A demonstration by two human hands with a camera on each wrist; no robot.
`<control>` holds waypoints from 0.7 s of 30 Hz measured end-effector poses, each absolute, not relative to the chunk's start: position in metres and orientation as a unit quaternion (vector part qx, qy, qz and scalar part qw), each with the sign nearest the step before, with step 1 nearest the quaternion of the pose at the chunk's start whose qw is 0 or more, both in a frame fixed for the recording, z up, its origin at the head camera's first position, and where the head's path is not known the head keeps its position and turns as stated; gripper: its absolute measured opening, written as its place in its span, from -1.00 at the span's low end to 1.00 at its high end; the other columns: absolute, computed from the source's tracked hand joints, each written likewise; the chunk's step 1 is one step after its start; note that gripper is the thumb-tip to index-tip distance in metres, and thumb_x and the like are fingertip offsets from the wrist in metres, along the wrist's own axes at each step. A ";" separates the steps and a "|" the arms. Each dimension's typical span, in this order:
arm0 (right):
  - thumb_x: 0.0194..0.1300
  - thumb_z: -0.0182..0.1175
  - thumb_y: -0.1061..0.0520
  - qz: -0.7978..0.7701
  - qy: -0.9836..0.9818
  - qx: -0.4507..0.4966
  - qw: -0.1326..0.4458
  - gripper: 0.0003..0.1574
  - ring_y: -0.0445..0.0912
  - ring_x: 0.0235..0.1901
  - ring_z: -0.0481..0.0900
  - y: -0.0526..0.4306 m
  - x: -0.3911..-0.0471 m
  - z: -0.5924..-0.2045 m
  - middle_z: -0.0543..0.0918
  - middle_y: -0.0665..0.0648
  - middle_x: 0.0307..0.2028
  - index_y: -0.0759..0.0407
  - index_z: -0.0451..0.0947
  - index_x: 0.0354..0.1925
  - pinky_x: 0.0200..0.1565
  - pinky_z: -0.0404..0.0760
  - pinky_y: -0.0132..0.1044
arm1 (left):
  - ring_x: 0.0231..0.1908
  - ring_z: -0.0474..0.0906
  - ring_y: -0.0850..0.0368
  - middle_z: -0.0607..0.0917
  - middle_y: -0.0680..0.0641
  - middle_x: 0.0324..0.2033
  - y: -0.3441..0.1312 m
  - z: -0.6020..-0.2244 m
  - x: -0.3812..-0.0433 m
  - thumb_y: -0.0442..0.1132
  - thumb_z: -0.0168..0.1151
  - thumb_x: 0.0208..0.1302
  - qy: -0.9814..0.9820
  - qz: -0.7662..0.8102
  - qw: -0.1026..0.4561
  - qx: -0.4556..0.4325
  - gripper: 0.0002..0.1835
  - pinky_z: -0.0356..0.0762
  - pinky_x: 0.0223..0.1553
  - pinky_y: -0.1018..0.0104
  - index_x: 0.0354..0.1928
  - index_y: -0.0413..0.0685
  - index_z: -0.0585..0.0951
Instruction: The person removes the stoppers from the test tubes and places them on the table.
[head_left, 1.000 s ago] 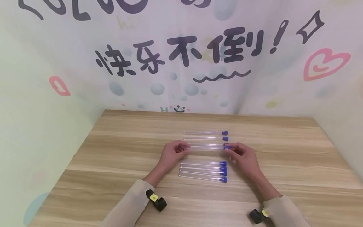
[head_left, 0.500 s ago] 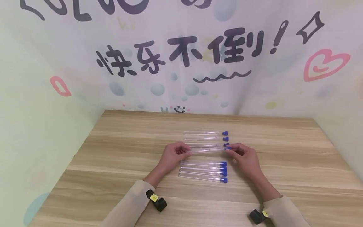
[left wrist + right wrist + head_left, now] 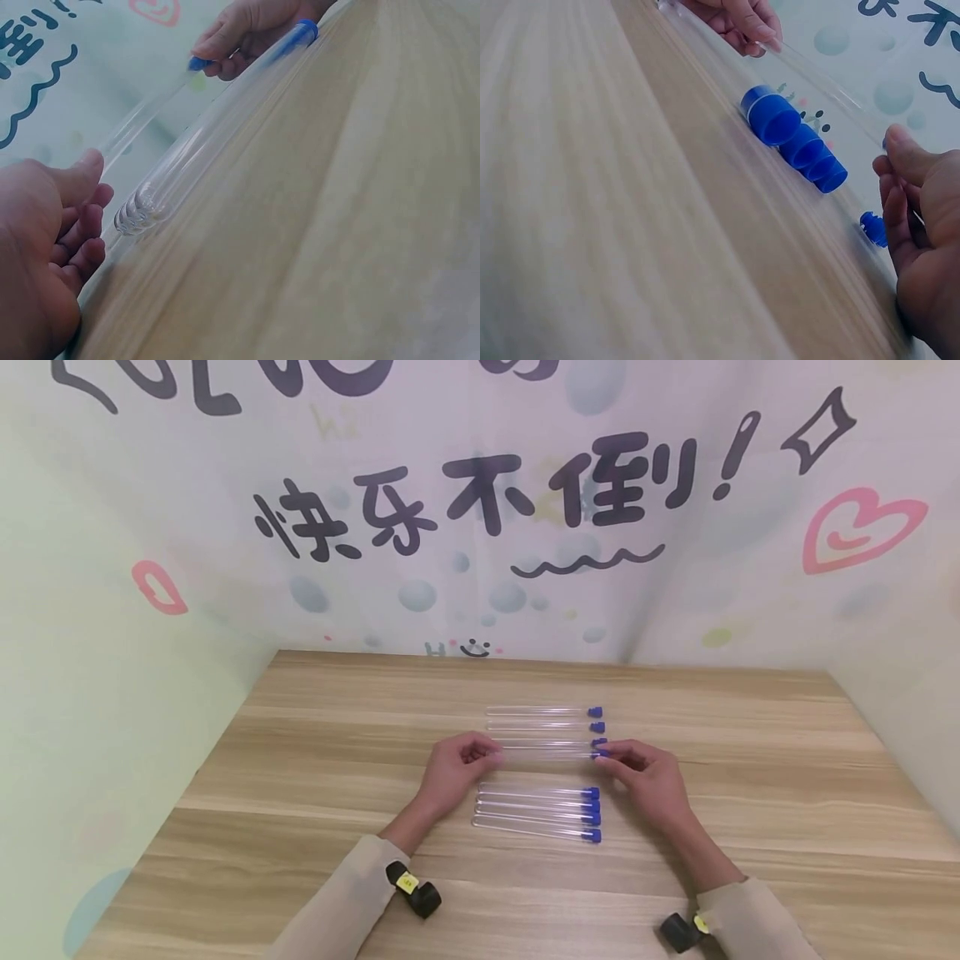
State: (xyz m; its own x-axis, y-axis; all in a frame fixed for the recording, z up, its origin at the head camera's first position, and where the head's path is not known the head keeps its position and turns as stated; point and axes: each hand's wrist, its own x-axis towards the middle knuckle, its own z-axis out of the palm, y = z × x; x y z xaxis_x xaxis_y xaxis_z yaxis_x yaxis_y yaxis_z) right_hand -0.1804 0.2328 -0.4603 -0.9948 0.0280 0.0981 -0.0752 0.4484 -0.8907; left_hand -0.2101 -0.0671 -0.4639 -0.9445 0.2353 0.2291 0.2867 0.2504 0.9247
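A clear test tube (image 3: 142, 124) with a blue cap (image 3: 198, 64) spans between the two hands. My left hand (image 3: 453, 768) pinches its rounded end between thumb and fingers. At the other end, my right hand (image 3: 654, 779) pinches the blue cap, which its fingertips partly cover. Just behind the held tube lies another capped test tube (image 3: 547, 743), overlapped by the hands in the head view. Two more tubes (image 3: 536, 725) lie parallel farther back, caps to the right. Nearer the person, several capped test tubes (image 3: 532, 811) lie side by side on the table.
The wood-grain table (image 3: 315, 718) runs back to a printed cloth (image 3: 480, 602) with dark lettering. Pale walls (image 3: 135, 693) close in the left and right sides. A black camera (image 3: 425, 900) is strapped to the left wrist, another (image 3: 678, 932) to the right.
The held tube's rounded end dips slightly toward the person half a second ago, then comes back up so the tube lies nearly parallel to the others. Both hands stay almost in place.
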 end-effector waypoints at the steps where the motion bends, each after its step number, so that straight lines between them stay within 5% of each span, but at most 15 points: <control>1: 0.14 0.36 -0.12 0.528 -0.848 0.018 0.045 -0.62 -0.08 -0.23 0.56 0.233 -0.180 -0.460 0.68 0.02 -0.25 0.03 0.68 -0.12 -0.29 0.54 -0.36 | -0.48 0.49 0.17 0.66 0.06 -0.47 -0.067 -0.465 -0.210 -0.25 0.40 0.13 -0.791 -0.588 0.028 -0.165 -0.88 0.44 -0.44 0.40 -0.28 -0.04 0.70; 21: 0.24 0.30 -0.03 0.596 -0.803 0.029 -0.004 -0.58 -0.16 -0.13 0.63 0.232 -0.177 -0.455 0.71 0.06 -0.17 0.22 0.62 -0.04 -0.13 0.55 -0.38 | -0.46 0.52 0.19 0.68 0.09 -0.43 -0.070 -0.467 -0.213 -0.27 0.40 0.13 -0.798 -0.577 0.044 -0.170 -0.89 0.48 -0.40 0.37 -0.27 -0.04 0.69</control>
State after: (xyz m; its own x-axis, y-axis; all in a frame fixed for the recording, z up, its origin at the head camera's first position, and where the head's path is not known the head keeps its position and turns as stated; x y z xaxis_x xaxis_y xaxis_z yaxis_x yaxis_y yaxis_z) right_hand -0.1765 0.2320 -0.4548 -0.9982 -0.0522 0.0283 -0.0422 0.2882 -0.9566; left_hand -0.2131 -0.0696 -0.4674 -0.9381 0.2209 0.2668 0.3226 0.2768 0.9052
